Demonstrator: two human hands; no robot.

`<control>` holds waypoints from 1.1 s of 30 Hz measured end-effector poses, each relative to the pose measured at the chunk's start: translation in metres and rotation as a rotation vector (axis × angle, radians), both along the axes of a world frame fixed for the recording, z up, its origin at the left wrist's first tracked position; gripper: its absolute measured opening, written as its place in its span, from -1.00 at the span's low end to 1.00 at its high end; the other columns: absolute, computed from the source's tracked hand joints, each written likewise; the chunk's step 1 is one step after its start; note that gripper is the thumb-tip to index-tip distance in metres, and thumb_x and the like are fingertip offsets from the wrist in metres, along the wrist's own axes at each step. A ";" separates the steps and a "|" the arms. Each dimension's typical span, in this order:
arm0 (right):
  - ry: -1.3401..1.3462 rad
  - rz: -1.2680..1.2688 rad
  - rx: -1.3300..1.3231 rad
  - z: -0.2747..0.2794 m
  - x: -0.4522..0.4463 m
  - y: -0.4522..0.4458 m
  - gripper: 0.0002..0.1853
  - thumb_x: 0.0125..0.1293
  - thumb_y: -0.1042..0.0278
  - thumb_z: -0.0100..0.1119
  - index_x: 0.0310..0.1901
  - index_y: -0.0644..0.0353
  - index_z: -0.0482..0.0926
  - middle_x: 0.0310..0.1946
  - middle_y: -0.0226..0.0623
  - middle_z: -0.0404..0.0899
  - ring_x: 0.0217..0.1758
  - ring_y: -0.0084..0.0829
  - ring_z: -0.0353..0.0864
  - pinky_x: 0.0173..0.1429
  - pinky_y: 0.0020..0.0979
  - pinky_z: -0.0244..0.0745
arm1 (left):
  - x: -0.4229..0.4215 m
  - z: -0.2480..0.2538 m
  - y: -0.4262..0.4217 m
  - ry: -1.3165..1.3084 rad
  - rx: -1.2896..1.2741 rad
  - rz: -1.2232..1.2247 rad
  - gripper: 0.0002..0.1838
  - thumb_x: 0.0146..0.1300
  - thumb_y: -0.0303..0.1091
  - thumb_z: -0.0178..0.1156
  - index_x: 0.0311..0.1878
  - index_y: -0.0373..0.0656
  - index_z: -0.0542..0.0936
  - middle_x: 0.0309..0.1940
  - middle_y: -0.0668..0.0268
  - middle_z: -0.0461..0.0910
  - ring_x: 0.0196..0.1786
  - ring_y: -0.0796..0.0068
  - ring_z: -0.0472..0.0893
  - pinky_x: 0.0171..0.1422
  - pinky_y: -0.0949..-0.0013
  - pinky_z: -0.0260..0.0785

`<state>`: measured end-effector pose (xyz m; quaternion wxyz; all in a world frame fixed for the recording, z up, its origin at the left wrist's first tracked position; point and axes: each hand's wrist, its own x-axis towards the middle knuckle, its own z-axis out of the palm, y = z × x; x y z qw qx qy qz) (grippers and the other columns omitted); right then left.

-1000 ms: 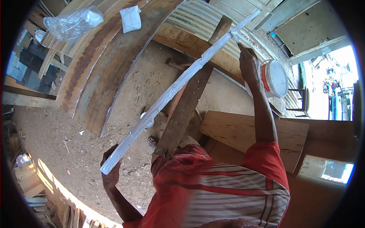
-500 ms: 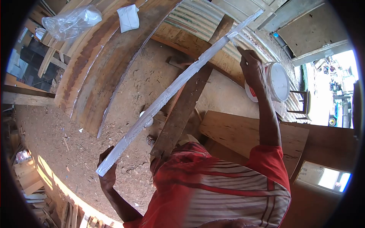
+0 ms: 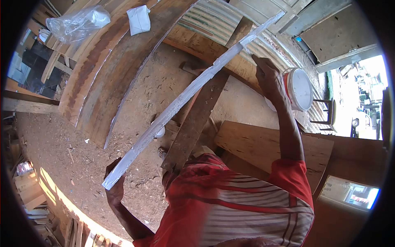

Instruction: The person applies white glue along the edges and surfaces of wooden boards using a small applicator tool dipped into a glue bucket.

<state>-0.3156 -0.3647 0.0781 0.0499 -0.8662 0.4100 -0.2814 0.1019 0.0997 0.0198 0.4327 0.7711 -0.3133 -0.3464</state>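
A long narrow board (image 3: 181,100) with a rough white coating runs diagonally across the view, from lower left to upper right. Its lower end rests in my left hand (image 3: 115,187), whose fingers are wrapped round it from beneath. My right hand (image 3: 269,76) is beside the upper part of the board, fingers closed. Whatever it holds is too small and dim to make out, though a thin pale shape shows between the fingertips and the coated surface. Under the board's middle lies a dark wooden plank (image 3: 195,119).
A white bucket (image 3: 301,89) stands right of my right hand. Wide wooden panels (image 3: 103,86) lie at left, bearing a clear plastic bag (image 3: 78,25) and a white packet (image 3: 139,20). A small white can (image 3: 160,132) sits on the shaving-strewn ground. Another wooden panel (image 3: 263,146) is near my right side.
My right hand has shifted slightly left and down along the board. My left hand and the board's lower end have moved a little to the left.
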 end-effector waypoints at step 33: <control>0.134 0.233 0.081 0.011 0.095 0.177 -0.40 0.29 0.67 0.24 0.40 0.19 0.59 0.15 -0.03 0.65 0.16 -0.05 0.71 0.17 -0.10 0.69 | 0.005 -0.005 0.003 0.029 -0.083 -0.122 -0.42 0.39 -0.71 0.28 0.47 -0.28 0.51 0.28 0.20 0.66 0.34 0.44 0.61 0.45 0.33 0.46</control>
